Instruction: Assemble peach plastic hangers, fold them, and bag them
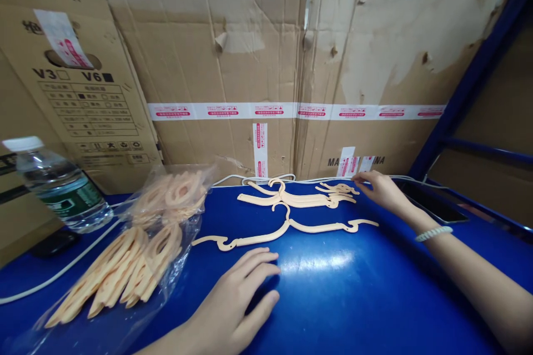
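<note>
My left hand (239,294) lies flat on the blue table (341,299), fingers stretched out, holding nothing, just below a single cream plastic hanger (287,227). My right hand (381,188) reaches to the far side and its fingertips touch the right end of a small stack of cream hangers (297,195); the fingers are extended, not wrapped round anything. A pale beaded bracelet (433,233) circles my right wrist.
A clear plastic bag of several cream hangers (141,249) lies at the left. A water bottle (58,183) lies on its side beyond it, with a white cable (62,272) running past. A dark phone (435,202) sits at the right. Cardboard boxes (258,66) wall off the back.
</note>
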A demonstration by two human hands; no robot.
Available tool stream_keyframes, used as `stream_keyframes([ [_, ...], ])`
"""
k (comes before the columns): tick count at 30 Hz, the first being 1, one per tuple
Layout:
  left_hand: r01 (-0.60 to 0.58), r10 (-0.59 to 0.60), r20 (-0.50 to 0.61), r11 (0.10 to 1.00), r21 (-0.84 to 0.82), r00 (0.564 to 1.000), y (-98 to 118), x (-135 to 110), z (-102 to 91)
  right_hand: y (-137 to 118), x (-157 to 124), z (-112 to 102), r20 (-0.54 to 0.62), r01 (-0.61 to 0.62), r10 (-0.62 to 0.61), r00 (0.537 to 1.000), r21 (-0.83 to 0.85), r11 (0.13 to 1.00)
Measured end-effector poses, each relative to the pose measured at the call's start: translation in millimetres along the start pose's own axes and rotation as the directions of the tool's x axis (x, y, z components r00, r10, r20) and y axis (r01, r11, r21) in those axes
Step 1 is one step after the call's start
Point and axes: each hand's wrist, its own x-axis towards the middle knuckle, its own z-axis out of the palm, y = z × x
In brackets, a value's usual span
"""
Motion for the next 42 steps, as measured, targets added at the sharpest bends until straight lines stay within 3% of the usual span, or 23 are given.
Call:
stream_keyframes([
  [7, 0.002, -0.002, 0.039, 1.0, 0.015, 0.999, -0.9, 0.6, 0.1, 14.1, -5.4, 26.7, 0.148, 0.167, -0.158, 0.976, -0.045, 0.985],
  [13, 0.0, 0.0, -0.021, 1.0, -0.022, 1.0, -0.1, -0.1, 2.6, 4.1, -3.3, 26.9, 0.172, 0.273, -0.262, 0.95, -0.047, 0.961],
  [16, -0.009, 0.009, 0.011, 1.0, -0.009, 1.0, 0.2, -0.2, 1.5, 2.0, -2.5, 25.4, 0.167, 0.292, -0.281, 0.945, -0.044, 0.955],
  [25, -0.016, 0.015, -0.018, 0.999, -0.038, 1.0, 2.0, 1.2, 0.3, 4.1, -1.6, 27.1, 0.103, 0.226, -0.222, 0.97, -0.026, 0.974],
  [32, 0.024, -0.032, -0.058, 0.991, -0.129, 0.998, 4.5, 1.2, 0.1, -7.1, 0.5, 13.3, -0.108, 0.043, -0.035, 0.994, 0.074, 0.996],
  [35, 0.162, -0.196, -0.073, 0.929, -0.333, 0.978, 5.3, 5.3, 2.6, -38.1, 2.3, 4.9, -0.197, -0.05, 0.082, 0.977, 0.161, 0.986],
  [37, 0.261, -0.337, -0.043, 0.798, -0.544, 0.94, 4.1, 9.3, 6.8, -77.2, -3.4, 3.8, -0.134, -0.063, 0.107, 0.985, 0.297, 0.953],
  [39, 0.296, -0.426, 0.003, 0.625, -0.723, 0.905, 2.6, 13.0, 11.1, -126.2, -18.1, 6.4, 0.122, -0.134, 0.071, 0.99, 0.658, 0.741],
  [40, 0.29, -0.446, 0.016, 0.553, -0.781, 0.895, 2.2, 14.5, 12.7, -151.0, -28.0, 8.1, 0.221, -0.175, 0.009, 0.975, 0.75, 0.638],
  [42, 0.277, -0.467, 0.028, 0.473, -0.836, 0.884, 3.0, 16.2, 13.8, -192.8, -48.2, 10.2, 0.334, -0.237, -0.106, 0.936, 0.826, 0.512],
])
